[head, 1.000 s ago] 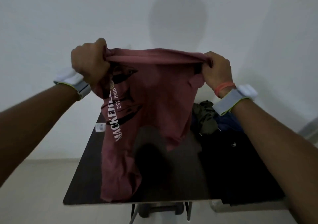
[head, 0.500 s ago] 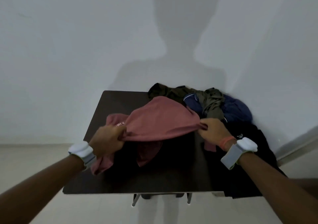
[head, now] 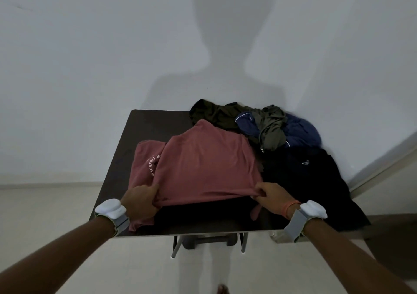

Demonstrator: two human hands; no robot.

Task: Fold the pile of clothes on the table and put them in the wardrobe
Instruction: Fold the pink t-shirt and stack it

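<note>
The left hand (head: 142, 200) is gripping the near left corner of the dusty-red shirt (head: 203, 165), fingers curled round a bunch of its hem. The right hand (head: 272, 197) is pinching the hem's near right corner between thumb and curled fingers. Between them the hem is stretching taut close to the table's (head: 144, 126) near edge, a dark gap showing beneath it. The shirt is lying spread over the table's middle, white lettering showing toward the table's left side. The rest of the pile is sitting on the table's right half: an olive garment (head: 270, 126) and a navy garment (head: 300, 131) are crumpling together at the far right corner, and a black garment (head: 304, 181) is sprawling along the right side and hanging over the table's near right edge.
</note>
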